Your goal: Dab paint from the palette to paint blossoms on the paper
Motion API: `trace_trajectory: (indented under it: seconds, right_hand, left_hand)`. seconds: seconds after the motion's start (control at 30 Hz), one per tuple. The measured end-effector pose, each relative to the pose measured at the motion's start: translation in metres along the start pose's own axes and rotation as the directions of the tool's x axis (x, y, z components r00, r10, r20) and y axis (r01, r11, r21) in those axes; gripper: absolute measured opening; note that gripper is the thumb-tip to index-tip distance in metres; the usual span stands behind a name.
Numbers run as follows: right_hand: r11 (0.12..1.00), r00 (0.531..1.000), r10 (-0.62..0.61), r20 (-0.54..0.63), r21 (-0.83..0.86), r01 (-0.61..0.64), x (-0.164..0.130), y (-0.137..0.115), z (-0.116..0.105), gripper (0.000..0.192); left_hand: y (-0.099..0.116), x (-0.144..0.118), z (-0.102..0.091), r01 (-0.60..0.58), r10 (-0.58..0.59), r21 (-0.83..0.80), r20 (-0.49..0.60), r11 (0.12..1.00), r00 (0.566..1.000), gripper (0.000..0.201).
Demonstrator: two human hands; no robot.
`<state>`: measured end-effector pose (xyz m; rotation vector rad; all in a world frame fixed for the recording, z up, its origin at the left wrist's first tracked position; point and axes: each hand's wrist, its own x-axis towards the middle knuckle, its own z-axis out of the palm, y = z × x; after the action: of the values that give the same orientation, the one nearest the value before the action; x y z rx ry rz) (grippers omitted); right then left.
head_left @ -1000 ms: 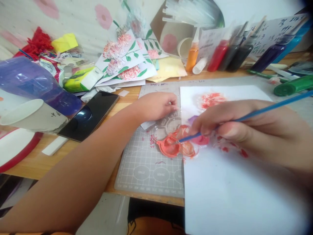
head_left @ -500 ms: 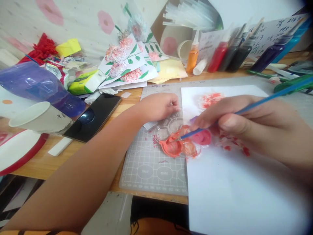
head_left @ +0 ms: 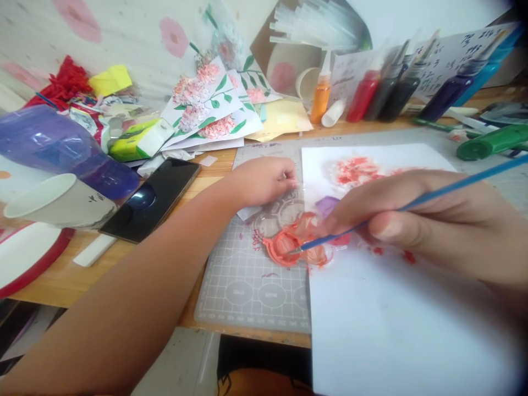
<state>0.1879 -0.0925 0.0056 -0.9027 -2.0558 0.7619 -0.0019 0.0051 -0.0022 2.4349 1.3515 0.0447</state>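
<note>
My right hand point(head_left: 437, 220) pinches a blue paintbrush point(head_left: 462, 184), its tip down in the orange-red paint of one well of a clear plastic palette point(head_left: 292, 212). Other wells carry orange, pink and purple paint. The palette overlaps the left edge of a white sheet of paper point(head_left: 388, 330), which bears orange-red dabs point(head_left: 358, 170), partly covered by my right hand. Just beyond the palette, my left hand point(head_left: 266, 179) rests with fingers curled closed at the paper's left edge. What its fingers hold, if anything, is hidden.
A grey cutting mat point(head_left: 231, 264) lies underneath. On the left are a phone point(head_left: 152, 198), a paper cup point(head_left: 66, 201) and a purple plastic container point(head_left: 70, 148). Flower paintings point(head_left: 206, 110), an orange bottle point(head_left: 320, 99) and several dark paint bottles point(head_left: 406, 93) line the back. A green tube point(head_left: 490, 142) lies at right.
The brush tip has shifted lower within the orange-red well, and my right hand has dropped slightly, uncovering more purple paint and orange-red dabs. My left hand keeps its place. The whole view shifted slightly.
</note>
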Motion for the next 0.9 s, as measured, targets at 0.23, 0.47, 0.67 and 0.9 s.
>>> trace_trajectory:
  seconds: [0.23, 0.47, 0.67, 0.9]
  right_hand:
    - [0.999, 0.999, -0.021, -0.024, -0.043, 0.02, 0.006, 0.003, -0.005, 0.04]
    - [0.94, 0.933, -0.341, 0.112, 0.046, 0.338, 0.009, 0.003, -0.017, 0.018]
    - [0.935, 0.931, -0.347, 0.114, -0.027, 0.352, 0.009, 0.002, -0.016, 0.019]
    - [0.946, 0.946, -0.304, 0.11, -0.079, 0.314, 0.007, 0.004, -0.018, 0.019]
  left_hand:
    - [0.001, -0.001, -0.001, 0.011, -0.011, -0.007, 0.017, 1.0, 1.0, 0.021]
    - [0.002, -0.001, -0.001, 0.007, -0.007, 0.001, 0.015, 1.0, 1.0, 0.023]
    - [-0.001, 0.0, 0.0, -0.006, 0.006, -0.002, -0.001, 1.0, 1.0, 0.021]
    - [-0.003, 0.0, 0.001, -0.026, 0.026, 0.018, 0.004, 0.999, 1.0, 0.024]
